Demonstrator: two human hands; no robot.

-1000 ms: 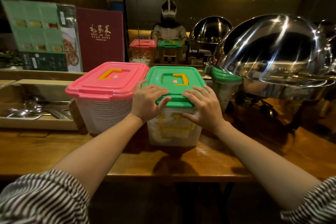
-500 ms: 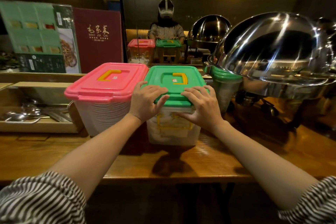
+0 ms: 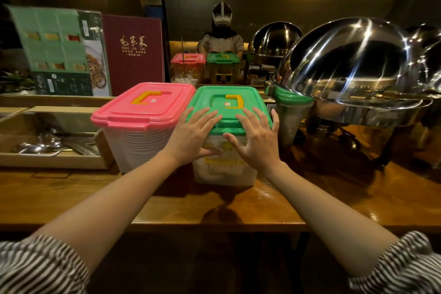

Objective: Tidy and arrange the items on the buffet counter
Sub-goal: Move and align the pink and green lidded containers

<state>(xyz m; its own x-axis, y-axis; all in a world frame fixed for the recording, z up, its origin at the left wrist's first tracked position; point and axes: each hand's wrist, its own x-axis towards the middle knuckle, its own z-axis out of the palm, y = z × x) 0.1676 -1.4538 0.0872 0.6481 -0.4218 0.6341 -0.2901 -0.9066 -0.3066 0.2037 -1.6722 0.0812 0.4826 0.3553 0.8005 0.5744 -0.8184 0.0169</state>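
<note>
Hovering at or lightly touching the front edge of the green-lidded box (image 3: 222, 100), the left hand (image 3: 191, 137) and right hand (image 3: 256, 141) sit side by side, fingers spread and gripping nothing. That box stands on the wooden counter (image 3: 238, 207) just beside the pink-lidded box (image 3: 143, 107), lids on, so this pair looks settled. Whether the small jar (image 3: 290, 102) beside the chafing dish (image 3: 346, 67) needs straightening, I cannot tell.

The single head-worn camera looks forward and down, close over the wooden counter (image 3: 238, 207).
</note>
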